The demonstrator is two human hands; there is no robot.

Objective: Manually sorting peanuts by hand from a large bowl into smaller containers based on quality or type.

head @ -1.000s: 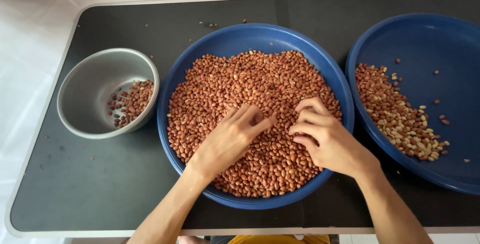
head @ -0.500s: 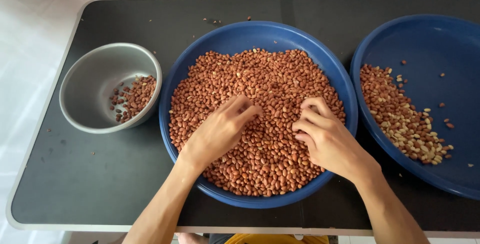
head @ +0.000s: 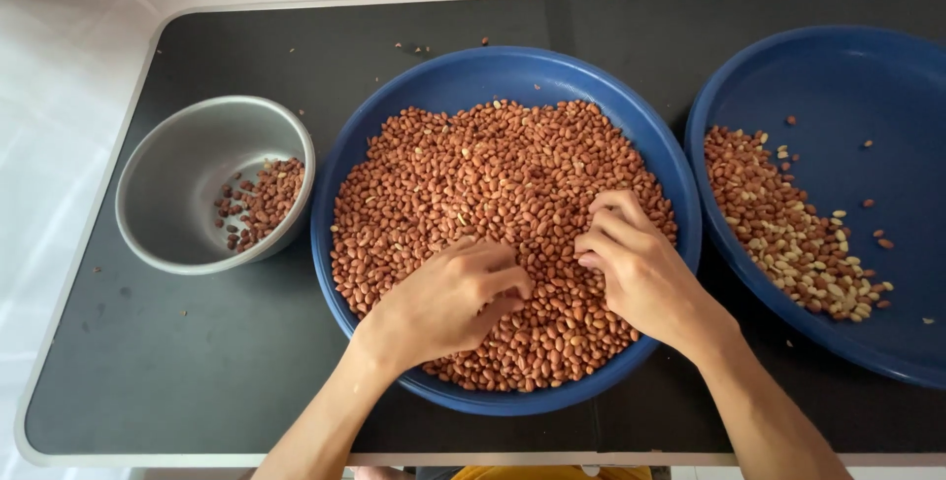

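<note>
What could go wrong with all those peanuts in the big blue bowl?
The peanuts are heaped almost to the rim of the middle blue bowl, so the left hand or right hand might push some over onto the black table. The bowl sits near the table's front edge, so spilled nuts might roll off.

left hand (head: 443, 303): fingers curled, palm down | right hand (head: 641, 268): fingers bent

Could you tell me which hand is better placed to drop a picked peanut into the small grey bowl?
Left: the left hand rests in the peanuts on the side nearer the grey bowl; the right hand is farther away.
</note>
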